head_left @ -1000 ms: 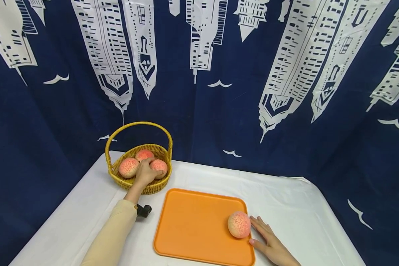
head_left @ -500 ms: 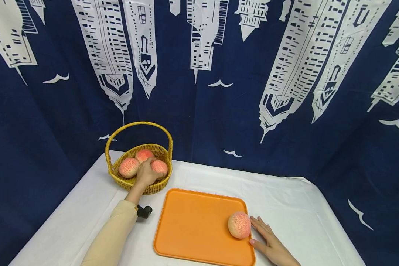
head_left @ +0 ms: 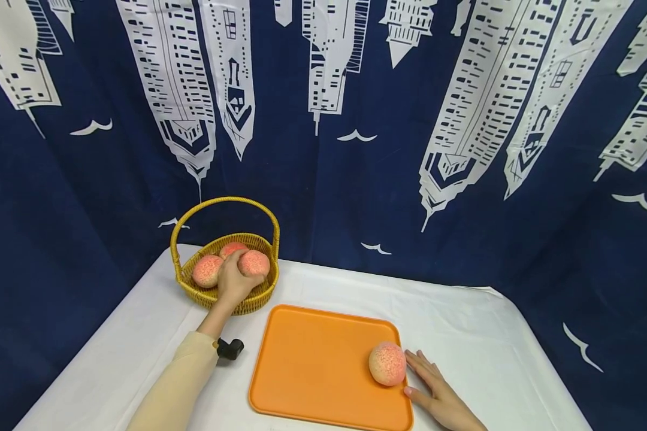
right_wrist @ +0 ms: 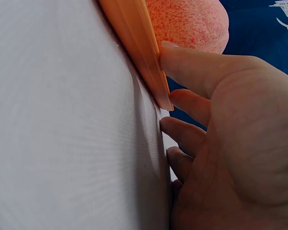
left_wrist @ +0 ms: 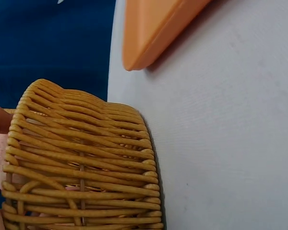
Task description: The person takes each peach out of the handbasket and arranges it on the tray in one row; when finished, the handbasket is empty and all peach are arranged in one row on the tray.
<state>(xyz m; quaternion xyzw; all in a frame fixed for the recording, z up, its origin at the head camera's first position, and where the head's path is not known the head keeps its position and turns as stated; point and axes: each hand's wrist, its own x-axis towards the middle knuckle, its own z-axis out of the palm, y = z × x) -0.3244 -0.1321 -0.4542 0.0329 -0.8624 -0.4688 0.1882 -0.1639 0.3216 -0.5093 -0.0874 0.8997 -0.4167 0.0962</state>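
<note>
My left hand (head_left: 234, 280) reaches over the front rim of a yellow wicker basket (head_left: 248, 307) and grips a pink-and-cream peach (head_left: 254, 263) between thumb and fingers. Two more peaches lie in the basket: one peach (head_left: 207, 271) at the left, another peach (head_left: 233, 249) behind, partly covered by the hand. In the left wrist view the woven basket wall (left_wrist: 81, 158) hides most of that hand. My right hand (head_left: 437, 392) rests at the right edge of an orange tray (head_left: 318, 365), fingers extended, thumb at the rim. A peach (head_left: 387, 364) sits on the tray just beside its fingertips.
A white cloth (head_left: 437, 311) covers the table. Behind it hangs a dark blue curtain (head_left: 356, 197) with white building prints. The basket's tall arched handle (head_left: 226, 199) rises above the peaches. A black wrist camera (head_left: 230, 349) sits on the left wrist.
The peach in my left hand has risen slightly within the basket, and the left forearm has drawn back a little. My right hand and the tray have stayed in place.
</note>
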